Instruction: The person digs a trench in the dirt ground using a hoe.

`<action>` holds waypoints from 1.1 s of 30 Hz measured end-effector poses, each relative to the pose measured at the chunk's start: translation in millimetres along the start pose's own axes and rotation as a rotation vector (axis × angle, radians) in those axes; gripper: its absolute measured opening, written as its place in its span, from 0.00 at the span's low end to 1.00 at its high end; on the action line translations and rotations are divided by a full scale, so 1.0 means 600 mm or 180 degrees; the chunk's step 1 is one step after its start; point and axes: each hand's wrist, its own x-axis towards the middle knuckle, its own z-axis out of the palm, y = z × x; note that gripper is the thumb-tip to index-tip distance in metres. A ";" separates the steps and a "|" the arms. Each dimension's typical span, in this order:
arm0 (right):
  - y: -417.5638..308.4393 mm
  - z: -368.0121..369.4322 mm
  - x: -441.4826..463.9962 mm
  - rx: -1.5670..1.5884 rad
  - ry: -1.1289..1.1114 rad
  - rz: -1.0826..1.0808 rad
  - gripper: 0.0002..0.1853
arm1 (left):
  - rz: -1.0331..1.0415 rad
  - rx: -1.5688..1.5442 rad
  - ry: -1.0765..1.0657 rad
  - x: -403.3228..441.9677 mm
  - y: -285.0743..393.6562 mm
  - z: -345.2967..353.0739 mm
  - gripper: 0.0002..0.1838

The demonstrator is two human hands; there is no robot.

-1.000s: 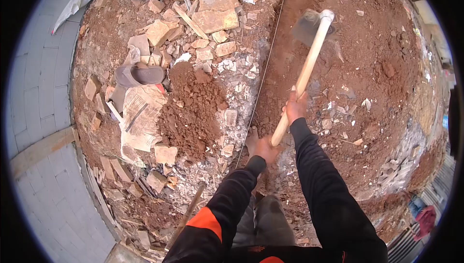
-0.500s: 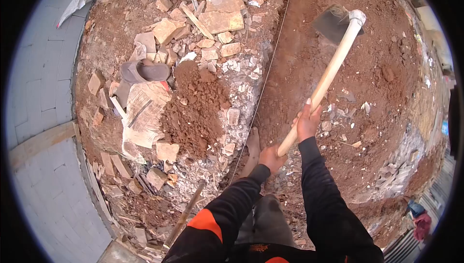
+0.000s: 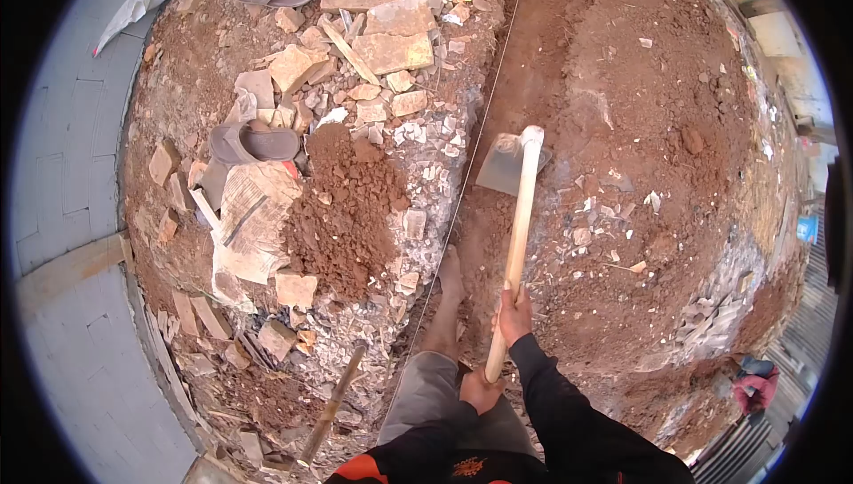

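Both of my hands grip one hoe [image 3: 520, 231] by its pale wooden handle. My left hand [image 3: 481, 392] is closed round the butt end, close to my lap. Farther up the shaft my right hand [image 3: 513, 314] is wrapped round it. The hoe's broad metal blade [image 3: 503, 169] is over the shallow trench [image 3: 506, 111], just right of a taut string [image 3: 481, 120]. Whether the blade touches the soil cannot be made out. My bare foot [image 3: 451, 272] stands in the trench beside the string.
Left of the string lie a heap of loose red soil [image 3: 346, 208], broken stone blocks [image 3: 391, 52], sandals [image 3: 255, 144] and a wooden pole [image 3: 333, 406]. A grey block wall [image 3: 71, 173] borders the far left. Corrugated sheets [image 3: 804, 306] and a bundle of cloth [image 3: 755, 388] are at the right.
The hoe's head has come down and to the left, nearer to me and over the trench. Both hands have drawn back toward my body, still on the handle.
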 end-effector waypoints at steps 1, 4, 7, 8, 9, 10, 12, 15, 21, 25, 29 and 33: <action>-0.038 -0.004 0.038 0.0043 0.0023 -0.0280 0.15 | 0.0075 0.0386 0.0023 0.058 -0.004 0.023 0.25; -0.178 0.006 0.150 -0.0057 0.0262 -0.0913 0.15 | 0.0853 -0.0061 0.0040 0.240 0.089 0.021 0.19; -0.228 0.030 0.209 0.0076 0.0423 -0.0914 0.16 | 0.0819 -0.0068 0.0077 0.311 0.136 -0.004 0.18; -0.192 0.034 0.216 0.0078 0.0357 -0.0603 0.16 | 0.0574 0.0127 -0.0111 0.304 0.111 -0.009 0.19; -0.165 0.040 0.230 0.0082 0.0264 -0.0342 0.16 | 0.0369 0.0312 -0.0261 0.296 0.099 -0.015 0.19; -0.114 0.037 0.234 0.0003 -0.0014 -0.0087 0.17 | 0.0221 0.0415 -0.0147 0.255 0.095 -0.020 0.20; -0.059 0.024 0.156 -0.0042 -0.0113 0.0225 0.17 | 0.0179 0.0497 -0.0093 0.151 0.064 -0.023 0.21; -0.105 0.020 0.058 0.0090 0.0038 -0.0005 0.16 | 0.0381 0.0356 -0.0022 0.100 0.087 -0.045 0.21; -0.307 0.021 0.113 0.0367 0.0375 -0.1175 0.18 | 0.1233 0.0521 0.0193 0.287 0.200 -0.046 0.20; -0.251 0.033 0.221 0.0016 0.0309 -0.0974 0.18 | 0.0879 0.0368 -0.0043 0.325 0.172 -0.036 0.20; -0.033 0.035 0.129 0.0099 0.0129 0.0594 0.19 | -0.0034 0.0792 -0.0299 0.134 0.051 -0.053 0.24; -0.052 0.017 0.001 0.0127 0.0027 0.0434 0.19 | 0.0024 0.0621 -0.0280 0.030 0.040 -0.058 0.25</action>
